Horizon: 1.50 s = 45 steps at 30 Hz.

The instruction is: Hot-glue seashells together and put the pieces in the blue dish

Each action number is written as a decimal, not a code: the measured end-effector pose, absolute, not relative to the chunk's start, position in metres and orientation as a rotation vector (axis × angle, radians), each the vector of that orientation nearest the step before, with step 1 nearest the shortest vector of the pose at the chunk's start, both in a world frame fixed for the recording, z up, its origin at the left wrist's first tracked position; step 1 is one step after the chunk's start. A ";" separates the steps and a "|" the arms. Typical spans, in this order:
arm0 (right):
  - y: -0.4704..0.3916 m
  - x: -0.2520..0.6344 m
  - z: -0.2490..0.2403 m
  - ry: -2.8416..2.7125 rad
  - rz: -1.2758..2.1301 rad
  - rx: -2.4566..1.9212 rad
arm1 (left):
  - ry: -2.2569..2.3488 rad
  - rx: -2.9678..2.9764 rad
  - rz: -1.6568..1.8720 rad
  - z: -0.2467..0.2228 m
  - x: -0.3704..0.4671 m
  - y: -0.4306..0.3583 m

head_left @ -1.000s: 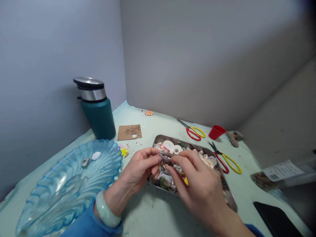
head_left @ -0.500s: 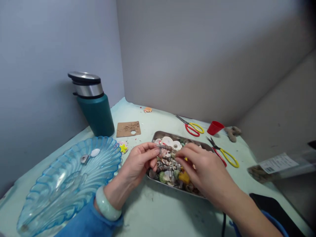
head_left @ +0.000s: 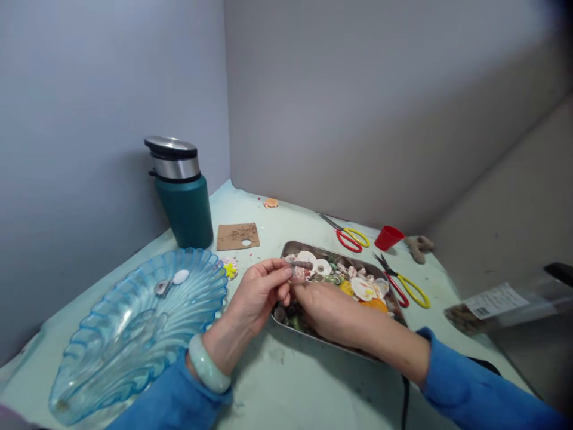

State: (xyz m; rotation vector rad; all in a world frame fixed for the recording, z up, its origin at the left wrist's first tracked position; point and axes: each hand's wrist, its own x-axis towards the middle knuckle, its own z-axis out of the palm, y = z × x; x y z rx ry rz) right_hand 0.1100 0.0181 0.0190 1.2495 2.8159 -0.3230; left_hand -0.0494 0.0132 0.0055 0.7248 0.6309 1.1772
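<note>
Since the earlier frame, the right hand (head_left: 324, 307) has shifted toward nine o'clock, and its curled fingers now sit close beside the left hand (head_left: 257, 292). The left hand's position over the tray (head_left: 308, 334) is little changed.

Left hand: thumb and forefinger pinch a slender grey-brown piece (head_left: 302, 264), which points toward three o'clock above the tray's ten o'clock corner. A pale green bangle (head_left: 208, 363) encircles the wrist.

Right hand: turned back-uppermost over the tray's near side, fingers bent inward. The fingertips are hidden; whether they grasp anything cannot be told.

Contents of tray: shells, white discs (head_left: 362, 288) and some yellow and orange pieces, partly covered by the right hand.

Surroundings, taken from the tray's centre: at nine o'clock, a blue scalloped dish (head_left: 111, 346) bearing a white oval (head_left: 181, 276) and a small grey piece (head_left: 162, 288); at ten, a brown card (head_left: 230, 237) and, beyond it, a teal bottle (head_left: 185, 212); at twelve, one pair of scissors (head_left: 351, 240); between one and two, a red cup (head_left: 388, 237); near two, a second pair of scissors (head_left: 408, 286); at three, a labelled plastic bag (head_left: 496, 303).
</note>
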 end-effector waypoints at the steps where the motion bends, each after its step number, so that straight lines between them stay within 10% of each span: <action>1: 0.014 0.115 0.026 2.834 -0.323 1.251 | 0.623 0.715 1.172 0.006 -0.050 0.013; 13: -0.017 0.152 0.062 3.159 -1.443 2.056 | 0.573 0.691 1.146 0.004 -0.050 0.013; 29: -0.020 0.118 0.046 3.772 0.227 1.695 | 0.587 0.692 1.066 0.011 -0.041 0.003; 45: -0.019 0.118 0.039 3.662 0.772 1.581 | 0.486 0.677 1.038 0.005 -0.042 0.005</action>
